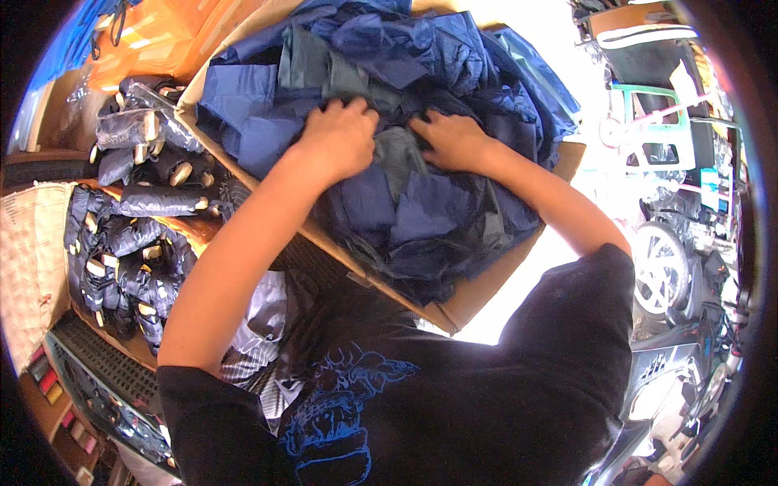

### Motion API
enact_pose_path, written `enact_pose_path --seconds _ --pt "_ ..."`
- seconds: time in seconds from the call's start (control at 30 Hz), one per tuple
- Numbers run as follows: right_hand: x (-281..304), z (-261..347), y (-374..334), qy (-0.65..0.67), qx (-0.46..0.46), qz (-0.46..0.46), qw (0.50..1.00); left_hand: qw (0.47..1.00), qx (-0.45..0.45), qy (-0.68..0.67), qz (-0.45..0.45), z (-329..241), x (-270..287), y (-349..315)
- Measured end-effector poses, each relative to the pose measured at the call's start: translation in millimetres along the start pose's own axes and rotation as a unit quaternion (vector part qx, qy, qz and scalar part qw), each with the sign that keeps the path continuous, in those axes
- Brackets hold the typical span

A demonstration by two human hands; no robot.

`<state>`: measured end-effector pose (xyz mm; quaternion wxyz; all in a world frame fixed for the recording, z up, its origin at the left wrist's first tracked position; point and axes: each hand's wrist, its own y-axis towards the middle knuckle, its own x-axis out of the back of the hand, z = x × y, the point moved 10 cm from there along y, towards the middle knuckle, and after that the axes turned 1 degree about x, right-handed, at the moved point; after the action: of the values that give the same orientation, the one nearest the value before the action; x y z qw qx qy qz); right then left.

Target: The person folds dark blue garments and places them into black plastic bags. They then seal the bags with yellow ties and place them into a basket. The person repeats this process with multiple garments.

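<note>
A large cardboard box (478, 279) is heaped with crumpled, thin, shiny pieces of navy blue fabric (429, 206). Among them lie dark green-grey pieces of fabric (397, 154). Over the middle of the heap, my left hand (344, 139) has its fingers curled down and closed on the dark fabric. Just to its right, my right hand (455, 143) is bent into the heap, its fingers closed on dark fabric with the tips partly hidden in the folds. A strip of green-grey cloth runs between the two hands.
Many rolled black bundles (154, 198) with pale ends are piled at left, by a woven wicker basket (32, 243). Orange taped packages (162, 36) stand at the far left. Along the right are a parked motorbike's wheel (660, 267) and a pale green frame (656, 125) in strong glare.
</note>
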<state>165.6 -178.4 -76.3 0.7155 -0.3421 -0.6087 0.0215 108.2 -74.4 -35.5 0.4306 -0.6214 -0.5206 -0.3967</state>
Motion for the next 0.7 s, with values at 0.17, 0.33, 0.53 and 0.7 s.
enact_pose_path --seconds 0.17,0.33,0.53,0.7 --pt "-3 2 22 0.049 0.018 -0.018 0.998 0.988 0.133 -0.044 -0.059 32 25 7" --pt "-71 47 15 -0.054 0.226 0.154 0.960 0.982 0.146 -0.106 -0.052 41 16 6" --pt "-93 40 -12 0.068 0.138 0.279 0.948 0.967 0.057 0.031 0.247 -2 -27 -16" --pt "-51 33 -9 -0.128 0.042 0.269 0.954 0.826 -0.040 0.123 0.548 -39 -93 -77"
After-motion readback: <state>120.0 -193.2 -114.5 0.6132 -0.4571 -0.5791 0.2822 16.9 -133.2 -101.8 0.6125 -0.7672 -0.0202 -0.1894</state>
